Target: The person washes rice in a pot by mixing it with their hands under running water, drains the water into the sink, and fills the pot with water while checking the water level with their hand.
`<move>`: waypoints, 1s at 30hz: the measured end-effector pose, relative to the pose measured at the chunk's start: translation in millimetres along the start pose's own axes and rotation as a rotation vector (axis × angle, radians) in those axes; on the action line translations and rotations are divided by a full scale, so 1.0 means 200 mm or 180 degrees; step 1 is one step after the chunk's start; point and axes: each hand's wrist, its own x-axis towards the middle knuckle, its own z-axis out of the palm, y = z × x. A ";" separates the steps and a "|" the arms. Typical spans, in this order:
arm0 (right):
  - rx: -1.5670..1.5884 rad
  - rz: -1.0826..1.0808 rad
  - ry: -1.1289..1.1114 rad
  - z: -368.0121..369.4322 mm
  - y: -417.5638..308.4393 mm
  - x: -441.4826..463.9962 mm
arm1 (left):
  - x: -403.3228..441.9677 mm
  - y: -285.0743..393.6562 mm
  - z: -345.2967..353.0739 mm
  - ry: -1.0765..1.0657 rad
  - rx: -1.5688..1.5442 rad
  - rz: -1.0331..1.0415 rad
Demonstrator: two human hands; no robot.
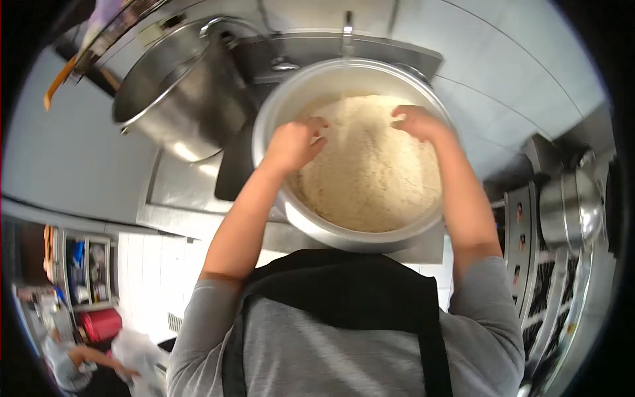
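Observation:
A wide, pale metal pot [357, 240] sits over the sink, holding a broad bed of off-white grainy stuff [370, 159] that looks like raw rice. Over the left part of that bed is my left hand [296, 142], its fingers bent and thumb apart, with nothing visible in it. On the far right side, my right hand [420, 124] reaches over the rim with curled, separated fingers, also holding nothing I can see. Whether the fingertips touch the grains is unclear. The tap [348, 33] stands at the pot's far rim.
Left of the pot stands a tall steel stockpot [192, 106], with a curved faucet [286, 65] beside it. A lidded metal pot [572, 208] is at the right, near racks. Tiled wall rises behind the sink. Another person [69, 364] is at the lower left.

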 end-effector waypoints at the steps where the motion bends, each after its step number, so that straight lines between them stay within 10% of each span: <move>1: 0.0192 0.0083 -0.0088 -0.05 -0.03 0.02 | 0.00 -0.02 0.01 0.0080 -0.0113 -0.0028; 8: 0.0709 -0.0974 0.1205 0.10 0.12 0.37 | 0.00 -0.03 0.01 -0.0314 -0.0039 -0.0231; 20: 0.1046 -0.0974 0.0421 0.08 0.07 0.32 | -0.01 -0.07 0.03 -0.1260 0.0086 -0.0490; 25: 0.1103 -0.1006 0.0367 0.12 0.06 0.33 | 0.00 -0.05 -0.08 0.0807 0.1490 -0.0325; 30: 0.1025 -0.1016 0.0167 0.24 0.00 0.35 | -0.05 -0.36 -0.09 0.0673 -0.0359 -0.1814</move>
